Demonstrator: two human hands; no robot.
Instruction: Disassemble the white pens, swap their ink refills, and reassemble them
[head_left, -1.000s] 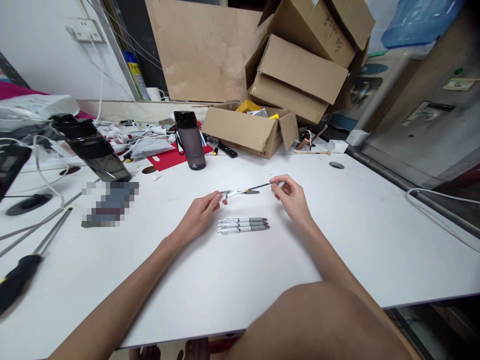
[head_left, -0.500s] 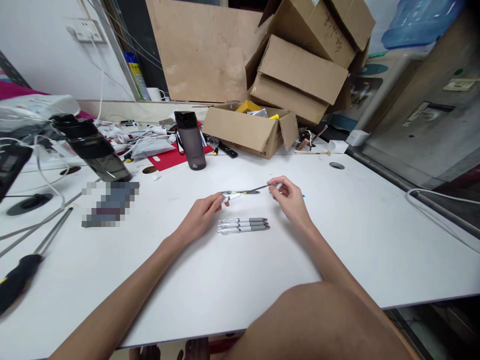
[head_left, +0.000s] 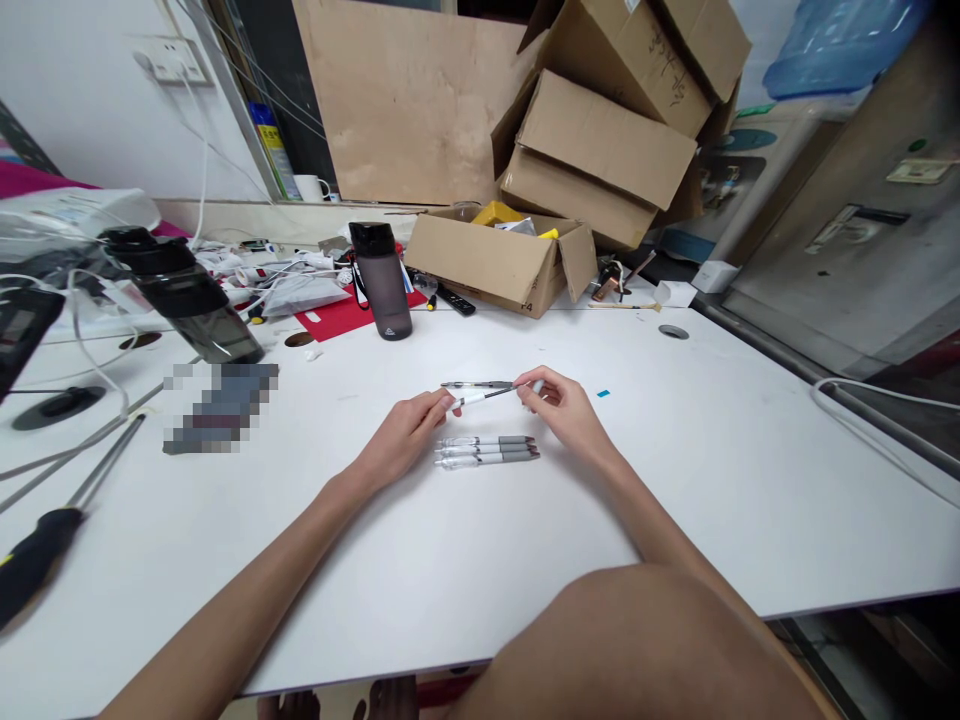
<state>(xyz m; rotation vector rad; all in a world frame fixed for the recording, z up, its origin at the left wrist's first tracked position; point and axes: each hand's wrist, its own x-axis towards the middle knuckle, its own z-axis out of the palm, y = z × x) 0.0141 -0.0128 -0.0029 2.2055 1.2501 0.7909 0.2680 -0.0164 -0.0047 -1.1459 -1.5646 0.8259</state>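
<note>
Left hand [head_left: 409, 432] pinches slim white plastic pen barrel [head_left: 471, 400]. Right hand [head_left: 561, 408], fingers closed, grips right end of thin dark rod [head_left: 500, 393]. Rod bridges the gap between hands, long axis crosswise, nearly in line with barrel; whether inside it, can't tell. Three white-and-grey pens [head_left: 486, 451] lie bodyward.

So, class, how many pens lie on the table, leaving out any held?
4: a row of three, near pen, middle pen and far pen, plus a separate pen beyond that row. More could be hidden in the clutter.
</note>
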